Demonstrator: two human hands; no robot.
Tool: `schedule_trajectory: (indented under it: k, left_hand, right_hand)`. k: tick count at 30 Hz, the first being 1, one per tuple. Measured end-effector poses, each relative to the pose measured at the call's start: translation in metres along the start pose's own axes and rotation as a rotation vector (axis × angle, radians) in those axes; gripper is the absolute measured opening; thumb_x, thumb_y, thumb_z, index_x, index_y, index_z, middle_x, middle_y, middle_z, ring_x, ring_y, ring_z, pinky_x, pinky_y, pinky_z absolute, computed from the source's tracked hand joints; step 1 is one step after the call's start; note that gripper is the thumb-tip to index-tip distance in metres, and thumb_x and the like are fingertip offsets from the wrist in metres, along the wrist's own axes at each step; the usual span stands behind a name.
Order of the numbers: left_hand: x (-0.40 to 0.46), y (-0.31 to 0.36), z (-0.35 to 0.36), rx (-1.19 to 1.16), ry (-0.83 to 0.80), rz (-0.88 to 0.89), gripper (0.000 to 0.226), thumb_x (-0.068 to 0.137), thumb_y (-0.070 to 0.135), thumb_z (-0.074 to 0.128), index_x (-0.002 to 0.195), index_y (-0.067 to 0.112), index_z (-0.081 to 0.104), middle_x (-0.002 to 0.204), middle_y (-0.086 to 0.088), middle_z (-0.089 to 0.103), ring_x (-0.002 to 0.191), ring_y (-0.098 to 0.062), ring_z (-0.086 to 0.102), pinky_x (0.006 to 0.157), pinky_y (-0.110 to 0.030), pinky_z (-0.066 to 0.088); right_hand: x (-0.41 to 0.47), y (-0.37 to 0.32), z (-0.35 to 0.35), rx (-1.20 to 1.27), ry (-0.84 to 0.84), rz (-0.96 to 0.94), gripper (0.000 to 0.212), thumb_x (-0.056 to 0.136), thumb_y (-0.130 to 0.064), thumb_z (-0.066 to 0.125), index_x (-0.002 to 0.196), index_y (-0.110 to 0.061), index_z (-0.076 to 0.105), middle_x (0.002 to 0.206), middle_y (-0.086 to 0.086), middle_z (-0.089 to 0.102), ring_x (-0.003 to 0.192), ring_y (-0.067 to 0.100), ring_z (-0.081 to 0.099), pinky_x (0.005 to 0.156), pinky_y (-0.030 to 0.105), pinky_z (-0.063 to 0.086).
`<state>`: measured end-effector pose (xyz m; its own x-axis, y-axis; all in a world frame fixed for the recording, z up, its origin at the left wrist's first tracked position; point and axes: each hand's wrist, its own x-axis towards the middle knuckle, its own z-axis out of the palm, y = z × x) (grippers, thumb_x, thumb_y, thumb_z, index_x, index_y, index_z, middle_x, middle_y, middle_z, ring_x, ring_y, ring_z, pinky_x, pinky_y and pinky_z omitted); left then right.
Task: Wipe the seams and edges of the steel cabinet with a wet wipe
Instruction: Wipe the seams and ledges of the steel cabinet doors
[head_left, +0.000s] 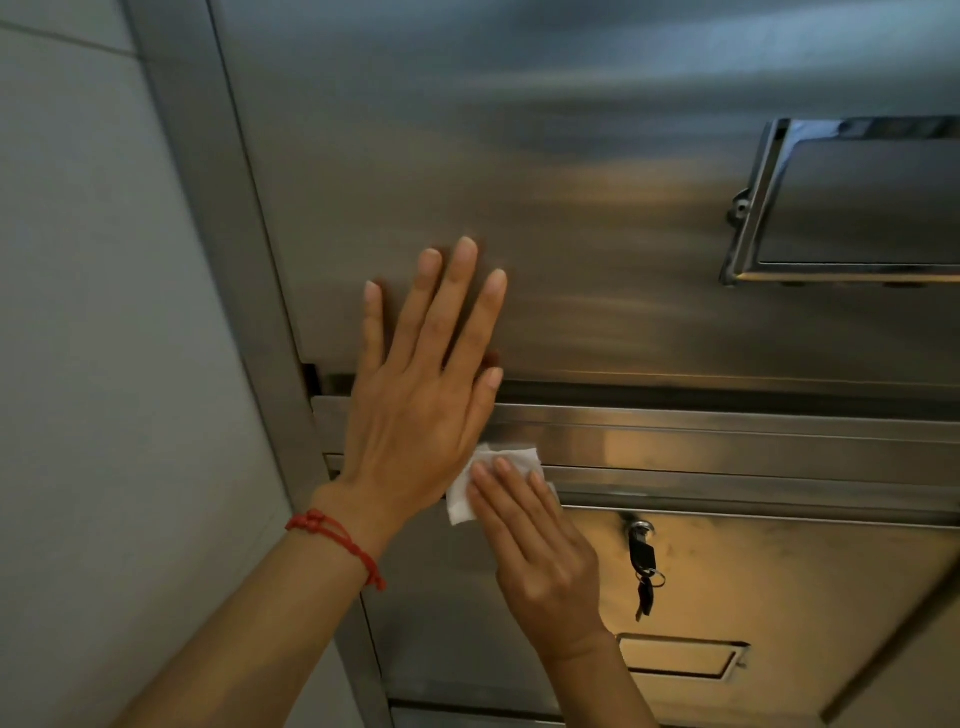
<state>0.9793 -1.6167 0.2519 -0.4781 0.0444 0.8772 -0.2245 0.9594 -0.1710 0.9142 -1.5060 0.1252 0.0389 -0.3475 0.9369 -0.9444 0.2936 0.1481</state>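
The right hand (540, 540) pressed flat fingers on a folded wet wipe (470, 486) against the horizontal seam below the steel cabinet (571, 182) door, at its left end. The left hand (415, 384), fingers straight and spread, lay flat on the door just above, wrist crossing the seam. The two hands touched or nearly so, and the wipe's left part sat under the left hand. The wipe could have bunched or slipped there, leaving that stretch of seam unwiped. Farther right, a key (643, 558) hung in the lower lock; a long stroke might have snagged it.
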Motion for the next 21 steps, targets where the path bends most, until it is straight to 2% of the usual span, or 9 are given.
schedule_trajectory:
  k: [4,12,21]
  left_hand:
    - [-0.001,0.018,0.005,0.003,-0.022,0.074,0.057,0.097,0.032,0.031,0.145,0.014,0.007,0.151,-0.010,0.011,0.141,-0.020,0.001,0.113,-0.053,0.005]
    - [0.007,0.043,0.016,0.028,-0.036,0.073,0.056,0.096,0.032,0.032,0.145,0.013,0.013,0.151,-0.010,0.012,0.140,-0.024,0.004,0.111,-0.056,0.005]
    - [0.014,0.063,0.022,0.012,-0.004,0.026,0.057,0.094,0.029,0.036,0.146,0.011,0.017,0.153,-0.009,0.009,0.141,-0.029,0.007,0.112,-0.056,0.004]
  right_hand:
    - [-0.003,0.009,-0.008,-0.014,0.005,0.023,0.031,0.100,-0.003,0.035,0.112,-0.004,0.064,0.124,0.010,0.058,0.119,0.022,0.054,0.100,0.040,0.044]
    - [-0.010,0.030,-0.028,-0.037,-0.003,0.033,0.033,0.099,-0.002,0.035,0.110,-0.003,0.066,0.124,0.010,0.057,0.119,0.022,0.054,0.100,0.042,0.043]
    - [-0.023,0.057,-0.049,-0.055,-0.029,0.034,0.030,0.087,0.000,0.052,0.114,-0.003,0.063,0.126,0.010,0.057,0.121,0.023,0.052,0.100,0.041,0.044]
